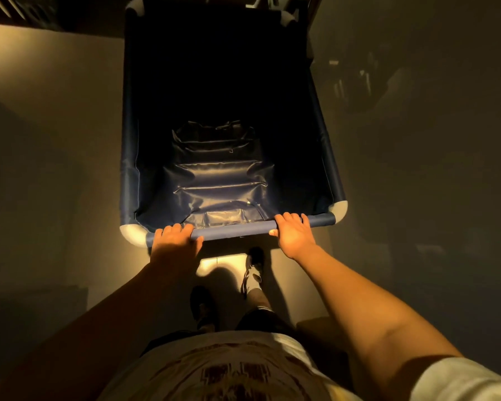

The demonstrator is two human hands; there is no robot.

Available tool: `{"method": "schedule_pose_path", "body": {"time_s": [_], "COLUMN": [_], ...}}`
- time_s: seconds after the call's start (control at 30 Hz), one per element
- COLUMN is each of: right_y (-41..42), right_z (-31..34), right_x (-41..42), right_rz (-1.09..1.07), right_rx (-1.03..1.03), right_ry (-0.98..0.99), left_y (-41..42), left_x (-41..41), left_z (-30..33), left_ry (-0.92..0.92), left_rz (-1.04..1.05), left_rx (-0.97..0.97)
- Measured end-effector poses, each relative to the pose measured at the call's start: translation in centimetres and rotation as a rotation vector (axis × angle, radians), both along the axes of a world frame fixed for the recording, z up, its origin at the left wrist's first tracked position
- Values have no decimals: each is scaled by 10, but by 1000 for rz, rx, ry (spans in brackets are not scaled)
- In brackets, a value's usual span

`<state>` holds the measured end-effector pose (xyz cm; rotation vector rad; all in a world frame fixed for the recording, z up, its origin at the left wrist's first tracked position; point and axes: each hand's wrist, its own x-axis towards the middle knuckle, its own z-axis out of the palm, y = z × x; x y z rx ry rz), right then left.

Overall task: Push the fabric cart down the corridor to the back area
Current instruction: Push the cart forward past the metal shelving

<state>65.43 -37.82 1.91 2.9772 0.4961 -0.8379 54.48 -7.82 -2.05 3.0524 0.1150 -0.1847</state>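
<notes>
A dark blue fabric cart (128, 157) with pale rounded corner pieces fills the middle of the head view, seen from above. Its deep bin looks empty, and the wrinkled blue liner shines at the bottom. My left hand (175, 240) grips the near top rail close to the left corner. Over the same rail, my right hand (294, 231) is wrapped near the right corner. Both arms reach forward. My feet show on the floor just behind the cart, the right one stepping ahead.
The dim corridor floor (55, 125) runs along both sides of the cart. Dark, unclear shapes (356, 79) stand at the right, close to the cart's far side. More dark objects (26, 10) sit at the top left. A low box-like shape (318, 331) lies by my right leg.
</notes>
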Motion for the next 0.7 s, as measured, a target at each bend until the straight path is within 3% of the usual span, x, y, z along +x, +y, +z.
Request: {"method": "schedule_pose_path", "body": {"time_s": [0.3,0.47,0.7], "right_y": [2,-3,-24], "right_z": [0,2,6], "right_x": [76,141,206], "right_rz": [98,131,187], "right_rx": [33,70,59], "right_ry": [-5,30,-43], "left_y": [-8,-10,-11], "left_x": [54,99,133], "left_z": [10,7,5], "left_ry": [16,154,205], "left_rz": [155,285,391], "left_rx": [-9,-74,-54]}}
